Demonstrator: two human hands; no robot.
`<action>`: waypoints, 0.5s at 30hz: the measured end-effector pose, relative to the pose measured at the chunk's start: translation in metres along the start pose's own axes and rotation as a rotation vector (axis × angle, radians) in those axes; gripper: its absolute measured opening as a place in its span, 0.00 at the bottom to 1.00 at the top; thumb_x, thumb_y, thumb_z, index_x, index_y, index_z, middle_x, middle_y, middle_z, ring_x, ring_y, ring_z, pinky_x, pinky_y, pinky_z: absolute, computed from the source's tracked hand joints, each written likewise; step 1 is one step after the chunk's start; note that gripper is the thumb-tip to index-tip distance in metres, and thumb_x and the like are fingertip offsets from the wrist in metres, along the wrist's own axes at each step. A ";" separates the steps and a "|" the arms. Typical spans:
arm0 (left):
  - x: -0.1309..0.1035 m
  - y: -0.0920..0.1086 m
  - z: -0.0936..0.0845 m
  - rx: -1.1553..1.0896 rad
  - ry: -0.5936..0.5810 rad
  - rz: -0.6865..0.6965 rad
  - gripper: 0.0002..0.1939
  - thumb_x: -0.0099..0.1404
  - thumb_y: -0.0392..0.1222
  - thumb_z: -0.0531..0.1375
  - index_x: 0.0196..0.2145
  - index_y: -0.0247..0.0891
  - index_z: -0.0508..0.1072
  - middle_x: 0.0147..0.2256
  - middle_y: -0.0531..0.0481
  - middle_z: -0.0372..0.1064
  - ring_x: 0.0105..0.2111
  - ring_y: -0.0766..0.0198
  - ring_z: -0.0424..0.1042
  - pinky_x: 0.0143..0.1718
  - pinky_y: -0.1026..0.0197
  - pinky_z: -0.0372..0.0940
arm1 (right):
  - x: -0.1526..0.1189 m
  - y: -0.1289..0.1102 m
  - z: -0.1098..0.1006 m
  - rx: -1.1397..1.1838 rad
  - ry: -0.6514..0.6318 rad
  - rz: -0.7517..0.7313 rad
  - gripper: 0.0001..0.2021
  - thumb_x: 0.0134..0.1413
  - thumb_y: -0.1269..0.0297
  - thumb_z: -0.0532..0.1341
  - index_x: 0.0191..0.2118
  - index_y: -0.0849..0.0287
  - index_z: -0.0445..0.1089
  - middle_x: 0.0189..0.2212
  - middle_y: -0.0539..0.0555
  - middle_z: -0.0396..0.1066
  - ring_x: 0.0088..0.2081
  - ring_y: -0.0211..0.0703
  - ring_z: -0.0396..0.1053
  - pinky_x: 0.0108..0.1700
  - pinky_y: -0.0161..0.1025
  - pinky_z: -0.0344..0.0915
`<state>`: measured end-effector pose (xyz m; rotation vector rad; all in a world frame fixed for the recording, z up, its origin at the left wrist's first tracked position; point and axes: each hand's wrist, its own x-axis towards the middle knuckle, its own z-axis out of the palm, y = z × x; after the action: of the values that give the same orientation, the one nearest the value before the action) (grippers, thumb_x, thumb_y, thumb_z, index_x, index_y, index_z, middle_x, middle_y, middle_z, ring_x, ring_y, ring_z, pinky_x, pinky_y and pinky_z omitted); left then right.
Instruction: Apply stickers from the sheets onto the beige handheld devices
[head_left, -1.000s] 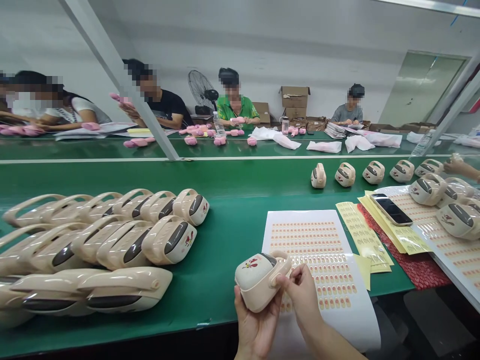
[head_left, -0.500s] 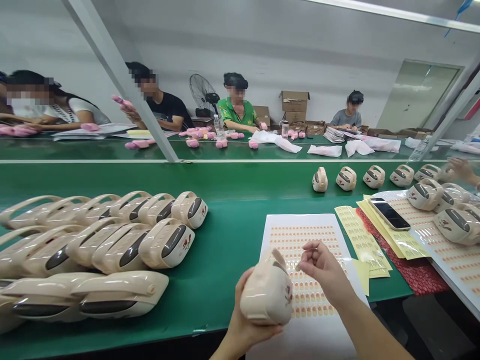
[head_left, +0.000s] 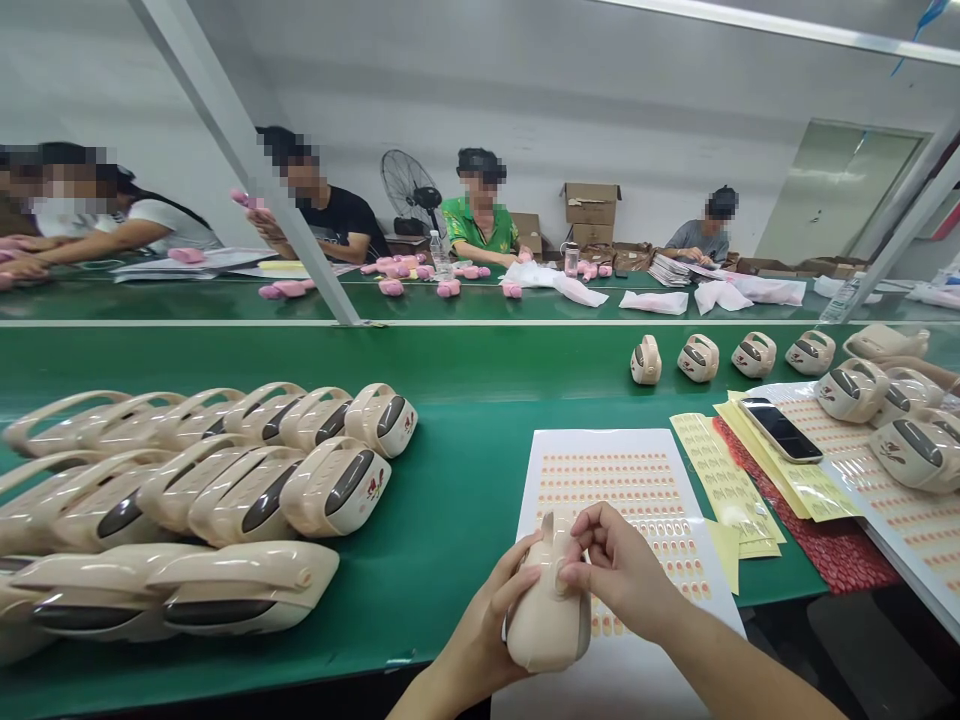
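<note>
A cream plastic housing with a carrying handle [head_left: 546,630] is tilted in my left hand [head_left: 487,625], whose fingers wrap its left side. A dark panel shows at its right edge. My right hand [head_left: 626,575] is closed, thumb and forefinger pinched against the housing near the handle's base. Whatever is between those fingertips is too small and hidden to make out. Under both hands lies a white sheet of small orange-and-yellow stickers [head_left: 600,468], partly covered by the housing and my right forearm.
Rows of similar housings [head_left: 337,490] stand at left on the green bench [head_left: 450,520]. More housings [head_left: 697,358] line the back right, near a co-worker's arm. Yellow sticker sheets [head_left: 720,470] and a phone [head_left: 781,430] lie at right. Several people sit across a divider.
My right hand has moved left from above the sticker sheet to the housing. My left hand has turned the housing, so its printed flower faces out of sight.
</note>
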<state>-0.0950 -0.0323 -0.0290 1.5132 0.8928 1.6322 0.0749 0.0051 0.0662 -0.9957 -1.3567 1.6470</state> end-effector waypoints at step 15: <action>0.002 0.004 -0.002 -0.086 0.017 -0.154 0.35 0.27 0.17 0.67 0.33 0.48 0.77 0.47 0.36 0.69 0.49 0.35 0.64 0.50 0.33 0.52 | 0.000 0.022 -0.009 -0.573 0.076 -0.464 0.27 0.41 0.66 0.63 0.51 0.55 0.58 0.49 0.59 0.60 0.51 0.52 0.57 0.52 0.48 0.56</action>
<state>-0.0975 -0.0328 -0.0243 1.3404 0.9136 1.5536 0.0812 0.0057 0.0432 -0.9411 -1.8877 0.8839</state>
